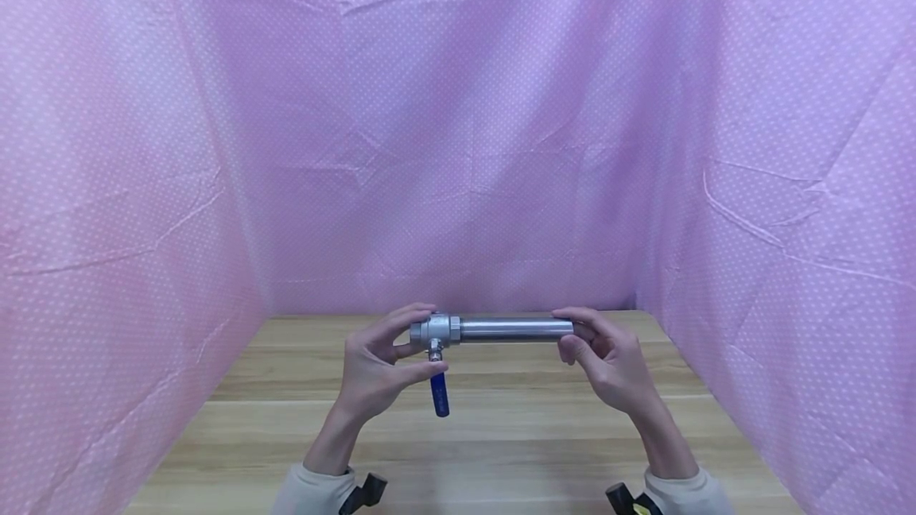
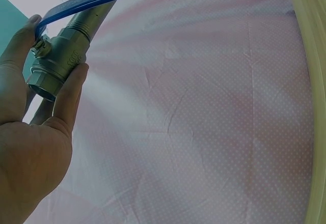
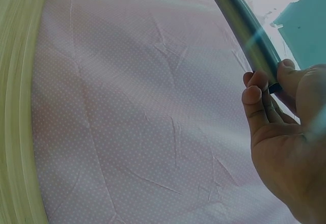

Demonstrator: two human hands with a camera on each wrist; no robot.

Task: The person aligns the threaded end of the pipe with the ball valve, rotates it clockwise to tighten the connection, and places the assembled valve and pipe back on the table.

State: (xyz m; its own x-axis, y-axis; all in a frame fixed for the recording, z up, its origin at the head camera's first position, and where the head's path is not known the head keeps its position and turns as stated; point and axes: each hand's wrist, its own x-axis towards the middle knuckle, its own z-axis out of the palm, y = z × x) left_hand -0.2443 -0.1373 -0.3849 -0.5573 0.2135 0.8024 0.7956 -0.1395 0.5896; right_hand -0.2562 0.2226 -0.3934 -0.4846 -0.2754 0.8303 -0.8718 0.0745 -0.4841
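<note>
A silver ball valve (image 1: 438, 329) with a blue lever handle (image 1: 440, 396) is joined to a straight metal pipe (image 1: 515, 330), held level above the table. My left hand (image 1: 372, 368) grips the valve body, its thumb against the lever near the stem. At the pipe's far right end, my right hand (image 1: 608, 360) pinches the tube between thumb and fingers. In the left wrist view, the valve's open hexagonal end (image 2: 45, 84) faces back toward the palm. Threads on the pipe (image 2: 81, 26) show where it enters the valve.
Beneath the hands lies a wooden tabletop (image 1: 501, 435). Pink dotted cloth (image 1: 458, 141) hangs at the back and along both sides of the table. Dark wrist mounts (image 1: 372, 491) sit at the cuffs of both light sleeves.
</note>
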